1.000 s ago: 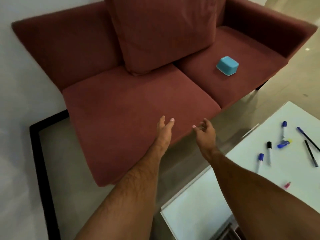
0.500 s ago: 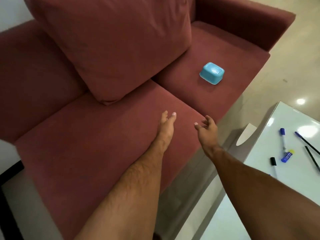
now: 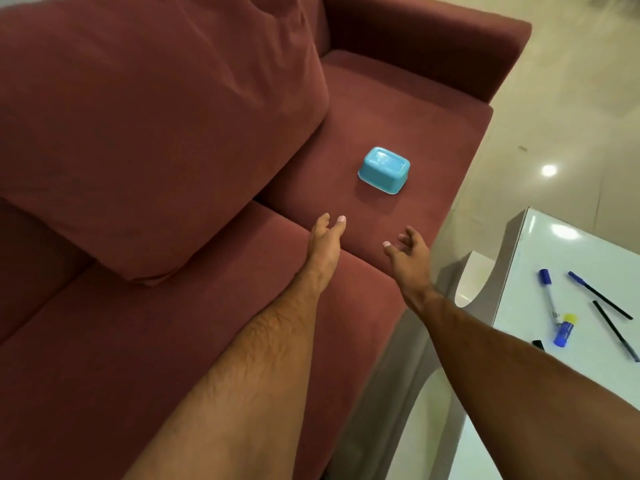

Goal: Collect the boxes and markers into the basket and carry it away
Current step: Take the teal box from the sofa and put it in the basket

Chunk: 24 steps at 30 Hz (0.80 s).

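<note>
Head view looks down on a small blue box (image 3: 383, 169) lying upside down, its flat base up, on the right seat cushion of a dark red sofa (image 3: 433, 133). Both bare arms reach forward over the seat toward it, and neither hand touches it. The left hand (image 3: 323, 242) is seen edge-on, fingers straight and together, holding nothing, above the seam between the two seat cushions. The right hand (image 3: 408, 249) is just beside it, fingers spread and loosely bent, thumb out to the left, also holding nothing. A big loose cushion (image 3: 156, 133) of the same red leans against the sofa back to the left of the box. Off to the right, well apart from the sofa, a white table (image 3: 540, 254) carries a marker with a blue cap (image 3: 549, 294), a short blue stick with a yellow cap (image 3: 564, 330), a thin pen with a blue cap (image 3: 599, 294) and a black pen (image 3: 614, 329). Pale glossy floor (image 3: 571, 98) shows beyond the table.
</note>
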{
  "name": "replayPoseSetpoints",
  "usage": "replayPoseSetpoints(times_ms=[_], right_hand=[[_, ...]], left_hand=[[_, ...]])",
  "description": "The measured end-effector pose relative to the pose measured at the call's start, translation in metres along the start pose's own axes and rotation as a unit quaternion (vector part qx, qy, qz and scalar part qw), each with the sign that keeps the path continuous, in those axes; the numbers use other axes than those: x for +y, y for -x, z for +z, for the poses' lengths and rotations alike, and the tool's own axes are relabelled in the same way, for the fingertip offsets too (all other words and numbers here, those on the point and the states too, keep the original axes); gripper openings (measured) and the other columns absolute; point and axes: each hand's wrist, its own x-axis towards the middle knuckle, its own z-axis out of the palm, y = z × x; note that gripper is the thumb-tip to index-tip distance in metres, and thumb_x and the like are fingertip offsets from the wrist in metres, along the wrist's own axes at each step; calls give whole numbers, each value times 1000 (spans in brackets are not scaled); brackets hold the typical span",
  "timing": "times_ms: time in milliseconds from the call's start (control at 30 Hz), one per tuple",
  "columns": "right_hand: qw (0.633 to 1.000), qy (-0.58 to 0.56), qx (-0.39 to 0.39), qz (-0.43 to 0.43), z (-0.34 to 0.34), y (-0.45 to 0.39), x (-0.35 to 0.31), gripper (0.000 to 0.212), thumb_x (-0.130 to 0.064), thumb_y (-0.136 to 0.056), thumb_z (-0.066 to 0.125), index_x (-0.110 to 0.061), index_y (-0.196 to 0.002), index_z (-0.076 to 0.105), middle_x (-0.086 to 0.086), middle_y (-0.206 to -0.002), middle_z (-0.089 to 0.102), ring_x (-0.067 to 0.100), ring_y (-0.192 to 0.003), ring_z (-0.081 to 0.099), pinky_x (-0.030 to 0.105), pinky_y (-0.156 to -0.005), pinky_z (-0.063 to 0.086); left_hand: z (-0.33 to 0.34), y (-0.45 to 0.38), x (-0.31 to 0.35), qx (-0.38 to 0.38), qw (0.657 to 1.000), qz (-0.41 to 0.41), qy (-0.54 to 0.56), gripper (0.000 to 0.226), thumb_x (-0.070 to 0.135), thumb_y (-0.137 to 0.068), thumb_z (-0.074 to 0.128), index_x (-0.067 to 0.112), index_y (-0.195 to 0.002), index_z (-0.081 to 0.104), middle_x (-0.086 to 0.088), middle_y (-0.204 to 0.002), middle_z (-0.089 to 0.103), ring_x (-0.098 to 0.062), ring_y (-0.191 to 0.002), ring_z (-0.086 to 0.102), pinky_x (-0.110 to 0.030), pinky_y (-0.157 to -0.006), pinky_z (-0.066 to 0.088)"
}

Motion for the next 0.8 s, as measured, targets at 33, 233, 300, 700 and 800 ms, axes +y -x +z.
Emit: replayPoseSetpoints(times_ms=[33,233,300,700,800], right_hand=[[1000,2,5,-2,0,-12,-2,70,-17,-91,69,-12,-152,36,1,-132,53,14,-118,53,43,-111,45],[1000,-5,21,15,-16,-50,-8,70,-15,-92,68,-11,-153,32,-1,-126,49,12,-110,51,39,-110,46],[1000,-8,25,14,-22,-61,-11,70,-14,-92,68,-10,-153,32,2,-131,50,13,-112,51,37,-110,46],[998,-26,56,-6,-24,-133,-11,75,-11,-89,71,-9,-152,32,9,-137,49,17,-116,51,33,-105,46],[997,-44,56,8,-18,-148,-7,78,-12,-87,72,-10,-153,31,11,-144,47,18,-121,51,38,-111,44]], left_hand=[[6,-13,4,-4,1000,1,-3,60,40,-101,46,18,-153,29,-2,-158,33,-17,-142,36,-26,-106,29],[35,-51,15,-26,999,-13,-16,58,36,-101,47,17,-153,31,-2,-157,35,-17,-140,38,-23,-101,30],[44,-63,20,-35,999,-11,-13,57,36,-101,48,17,-153,32,-3,-157,35,-17,-140,39,-23,-100,30],[89,-136,30,-76,995,35,-48,55,37,-97,54,16,-146,41,4,-144,47,-11,-130,46,-28,-107,35],[95,-155,24,-79,995,32,-49,72,51,-83,56,18,-146,42,-1,-146,48,-16,-134,47,-37,-114,36]])
